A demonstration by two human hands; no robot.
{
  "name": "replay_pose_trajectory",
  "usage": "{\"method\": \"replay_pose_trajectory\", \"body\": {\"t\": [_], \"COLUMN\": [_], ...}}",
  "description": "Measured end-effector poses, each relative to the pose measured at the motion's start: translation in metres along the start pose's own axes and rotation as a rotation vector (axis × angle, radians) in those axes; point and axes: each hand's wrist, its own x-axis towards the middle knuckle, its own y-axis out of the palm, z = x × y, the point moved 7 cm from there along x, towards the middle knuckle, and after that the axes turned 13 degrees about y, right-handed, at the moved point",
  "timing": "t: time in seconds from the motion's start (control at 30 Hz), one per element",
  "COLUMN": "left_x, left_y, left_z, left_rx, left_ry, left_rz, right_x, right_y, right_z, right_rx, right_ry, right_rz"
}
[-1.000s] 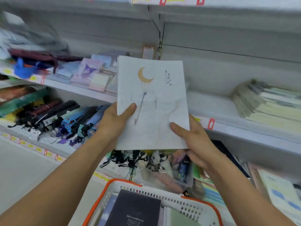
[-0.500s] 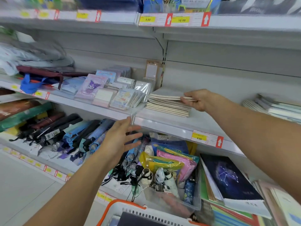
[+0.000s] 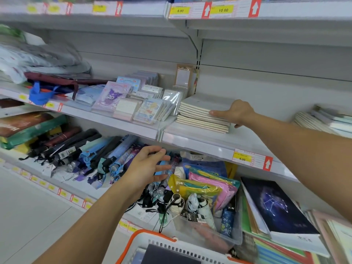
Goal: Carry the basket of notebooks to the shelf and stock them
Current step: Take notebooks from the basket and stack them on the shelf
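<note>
Right hand (image 3: 235, 113): reaching out to the notebook stack (image 3: 203, 119) on the middle shelf (image 3: 219, 144). Fingers lie straight along the stack's right edge and the thumb reaches under it; it clasps the stack's edge rather than lifting any one book.

Change: a second ago both hands held the moon-cover notebook up in front of the shelf. Half a second ago the right hand was sliding it onto the stack. Now that notebook appears to be on the pile, and the hand only squares it. Judgement: one notebook stocked; this placement is nearly done.

Left hand (image 3: 150, 166): empty, fingers loosely spread, hovering below and to the left of the right hand, in front of the folding umbrellas (image 3: 91, 155) on the shelf beneath.

Basket (image 3: 152, 242): white with an orange rim, at the bottom of the view, well below both hands and nearer the left one. A dark-covered notebook (image 3: 167, 255) lies in it, untouched. Judgement: likely the next item for pickup; the left hand is better placed to reach it.
</note>
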Motion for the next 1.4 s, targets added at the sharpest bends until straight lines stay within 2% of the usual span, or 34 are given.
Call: {"method": "replay_pose_trajectory", "body": {"t": [0.2, 0.27, 0.33, 0.37, 0.4, 0.43, 0.53, 0.57, 0.6, 0.67, 0.77, 0.83, 0.97, 1.07, 1.2, 1.27, 1.33, 1.4], "left_x": [-0.008, -0.010, -0.011, -0.014, -0.016, -0.021, -0.048, -0.058, -0.064, -0.070, -0.069, -0.069, -0.071, -0.071, -0.073, -0.079, -0.083, -0.079], "left_y": [-0.001, -0.007, -0.018, -0.023, -0.027, -0.030, -0.038, -0.040, -0.042, -0.043, -0.036, -0.034, -0.035, -0.035, -0.035, -0.032, -0.022, -0.015], "left_z": [0.005, 0.010, 0.021, 0.030, 0.040, 0.051, 0.086, 0.095, 0.102, 0.108, 0.106, 0.105, 0.105, 0.104, 0.095, 0.090, 0.083, 0.077], "left_rx": [0.080, 0.180, 0.370, 0.501, 0.651, 0.804, 1.170, 1.241, 1.276, 1.255, 1.189, 1.160, 1.151, 1.140, 1.094, 0.968, 0.724, 0.522], "left_ry": [-0.038, -0.065, -0.111, -0.150, -0.191, -0.242, -0.461, -0.526, -0.565, -0.560, -0.485, -0.465, -0.479, -0.505, -0.562, -0.604, -0.613, -0.593], "left_rz": [0.032, 0.027, 0.063, 0.121, 0.208, 0.323, 0.727, 0.846, 0.927, 0.961, 0.925, 0.916, 0.916, 0.879, 0.794, 0.767, 0.679, 0.547], "right_x": [-0.010, -0.038, -0.101, -0.137, -0.168, -0.193, -0.255, -0.275, -0.292, -0.318, -0.330, -0.324, -0.304, -0.296, -0.284, -0.281, -0.278, -0.272], "right_y": [0.005, -0.003, 0.000, 0.017, 0.046, 0.086, 0.233, 0.268, 0.292, 0.329, 0.356, 0.355, 0.327, 0.303, 0.279, 0.268, 0.253, 0.248], "right_z": [0.006, 0.008, 0.008, -0.002, -0.015, -0.035, -0.138, -0.175, -0.204, -0.239, -0.248, -0.247, -0.256, -0.249, -0.225, -0.201, -0.178, -0.170], "right_rx": [-0.204, -0.086, 0.196, 0.330, 0.384, 0.346, 0.014, -0.012, 0.016, 0.155, 0.260, 0.307, 0.416, 0.692, 1.075, 1.279, 1.425, 1.393], "right_ry": [-0.009, -0.070, -0.290, -0.383, -0.418, -0.367, 0.062, 0.219, 0.344, 0.478, 0.447, 0.438, 0.535, 0.616, 0.576, 0.469, 0.363, 0.353], "right_rz": [-0.067, -0.235, -0.449, -0.483, -0.436, -0.280, 0.423, 0.549, 0.607, 0.628, 0.602, 0.583, 0.599, 0.690, 0.740, 0.794, 0.811, 0.767]}}
